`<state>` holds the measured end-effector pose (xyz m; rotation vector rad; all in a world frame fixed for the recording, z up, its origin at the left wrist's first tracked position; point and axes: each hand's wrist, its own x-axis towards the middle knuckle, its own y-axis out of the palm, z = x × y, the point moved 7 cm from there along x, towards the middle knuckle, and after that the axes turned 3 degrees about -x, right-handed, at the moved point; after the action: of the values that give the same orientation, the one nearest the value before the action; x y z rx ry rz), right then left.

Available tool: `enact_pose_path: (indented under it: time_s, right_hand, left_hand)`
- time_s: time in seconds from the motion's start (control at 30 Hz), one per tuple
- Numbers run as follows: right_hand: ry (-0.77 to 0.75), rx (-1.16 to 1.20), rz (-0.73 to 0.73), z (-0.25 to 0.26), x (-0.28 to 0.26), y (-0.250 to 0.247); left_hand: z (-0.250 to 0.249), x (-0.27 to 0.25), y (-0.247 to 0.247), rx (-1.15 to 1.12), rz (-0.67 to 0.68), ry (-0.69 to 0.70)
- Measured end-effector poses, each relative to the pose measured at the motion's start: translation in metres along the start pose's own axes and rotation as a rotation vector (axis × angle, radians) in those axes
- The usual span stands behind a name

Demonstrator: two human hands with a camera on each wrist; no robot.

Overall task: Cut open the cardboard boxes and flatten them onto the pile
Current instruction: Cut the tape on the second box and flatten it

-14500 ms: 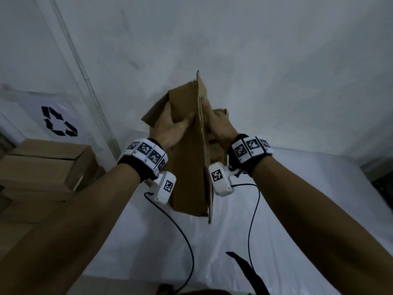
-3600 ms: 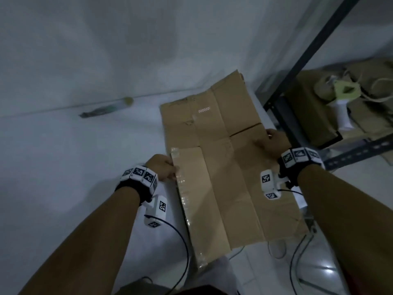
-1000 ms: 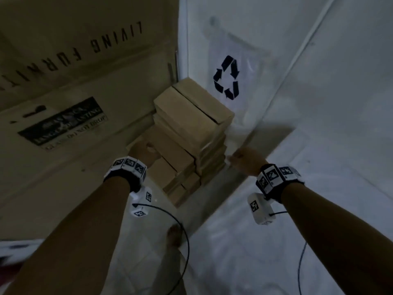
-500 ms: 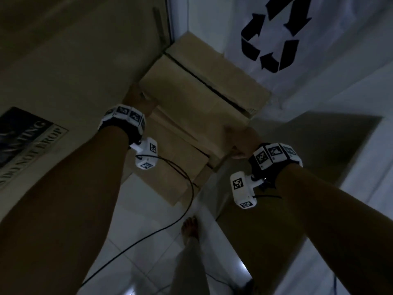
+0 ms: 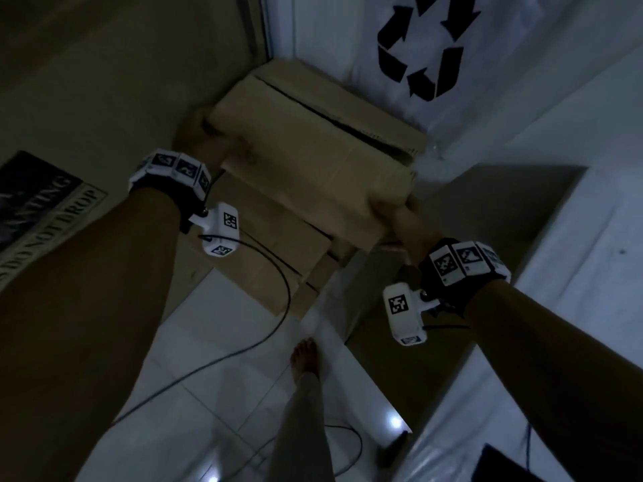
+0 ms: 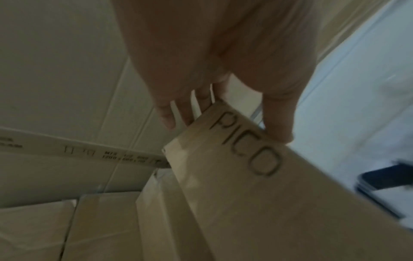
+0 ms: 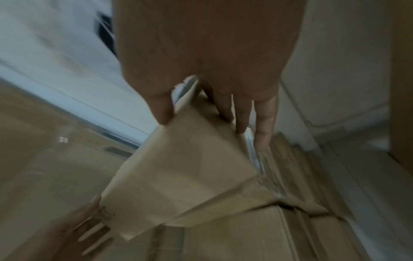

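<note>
Both hands held the top box of the pile below the recycling sign: left hand and right hand, fingers curled around opposite ends. It was plain brown, closed, printed "PICO". A careless pull could probably topple the uneven pile.

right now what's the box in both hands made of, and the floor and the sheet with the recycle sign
Box: corrugated cardboard, matte brown; fluted edge shows at its open seam, "PICO" printed on one side. Floor: probably glazed tile, glossy white, with grout lines and a lamp glare. Sheet: seemingly thin plastic or fabric, white, slightly wrinkled; hard to tell which.
</note>
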<state>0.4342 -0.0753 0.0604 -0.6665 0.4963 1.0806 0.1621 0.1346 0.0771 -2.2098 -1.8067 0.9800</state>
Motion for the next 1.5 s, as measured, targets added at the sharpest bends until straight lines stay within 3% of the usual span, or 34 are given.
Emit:
enact_pose_path:
  time_s: [0.17, 0.33, 0.43, 0.53, 0.6, 0.7, 0.87, 0.97, 1.07, 1.2, 1.33, 1.5]
  right_hand:
    - [-0.203, -0.021, -0.094, 0.034, -0.06, -0.068]
    - [-0.543, -0.084, -0.052, 0.063, -0.155, -0.158]
    - [-0.709, -0.211, -0.205, 0.056, -0.206, -0.223]
    - [-0.803, -0.172, -0.453, 0.037, -0.257, -0.304]
    - [-0.835, -0.153, -0.584, 0.019, -0.288, -0.359]
    - [-0.758, -0.154, -0.658, -0.012, -0.318, -0.43]
    - [-0.445, -0.204, -0.748, -0.08, -0.335, -0.517]
    - [-0.279, -0.28, -0.687, -0.133, -0.329, -0.543]
    - [-0.169, -0.38, -0.608, -0.198, -0.311, -0.558]
    - [-0.1, -0.244, -0.391, -0.261, -0.295, -0.555]
    - [-0.162, -0.232, -0.396, -0.271, -0.281, -0.57]
    - [-0.089, -0.664, -0.437, -0.271, -0.247, -0.606]
  left_hand:
    - [-0.057, -0.079, -0.011, -0.303, -0.048, 0.08]
    - [-0.125, -0.169, -0.009, -0.22, -0.057, 0.223]
    - [-0.166, -0.237, 0.013, -0.21, 0.049, 0.273]
    - [-0.198, -0.308, 0.052, -0.318, 0.21, 0.261]
    - [-0.223, -0.351, 0.081, -0.252, 0.232, 0.333]
    - [-0.253, -0.411, 0.132, -0.136, 0.204, 0.484]
    - [-0.269, -0.472, 0.222, -0.188, 0.214, 0.491]
    - [-0.252, -0.489, 0.283, 0.06, 0.287, 0.419]
    - [-0.233, -0.51, 0.34, 0.409, 0.47, 0.419]
    - [-0.198, -0.534, 0.407, 0.771, 0.68, 0.485]
    - [-0.185, -0.555, 0.459, 0.918, 0.783, 0.571]
    - [-0.188, -0.58, 0.522, 0.928, 0.869, 0.685]
